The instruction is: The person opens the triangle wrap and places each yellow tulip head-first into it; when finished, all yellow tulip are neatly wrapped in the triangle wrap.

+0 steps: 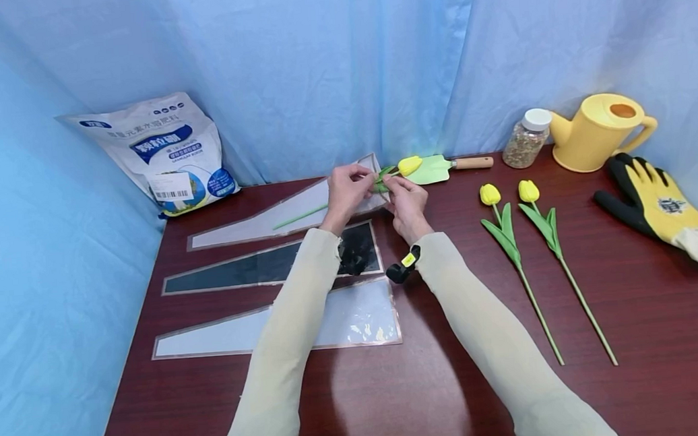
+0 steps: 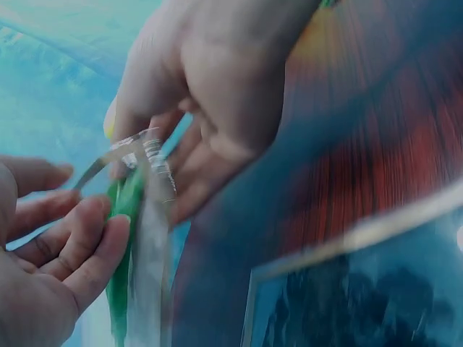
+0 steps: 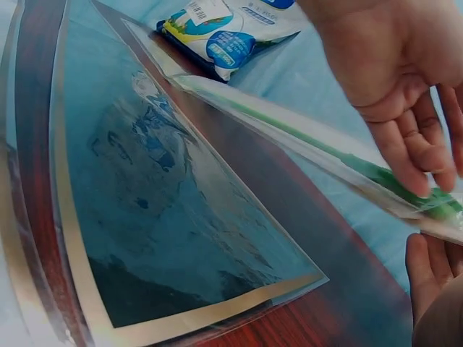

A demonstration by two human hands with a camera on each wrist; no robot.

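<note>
A yellow tulip sits between the two hands at the far middle of the table, its bloom poking out past the wide mouth of a clear sleeve and its green stem running leftward inside the plastic. The left hand pinches the sleeve's mouth edge; the right hand pinches the stem and leaves just below the bloom.

The film looks thin and slippery, so the mouth could slip out of the left fingers and fall flat. The leaves could catch on the edge and fold or bend the stem if pushed hard. The sleeve is not held down along its length, so it may slide away leftward.

Under the forearms lie two more sleeves, flat. Right of the right hand lie two tulips, side by side and apart. Just beyond the hands is a green trowel; farther right stand a jar and a yellow can, with gloves at the far right. Far left of the left hand leans a bag. The table is dark red wood grain; a blue curtain closes it in on three sides.
</note>
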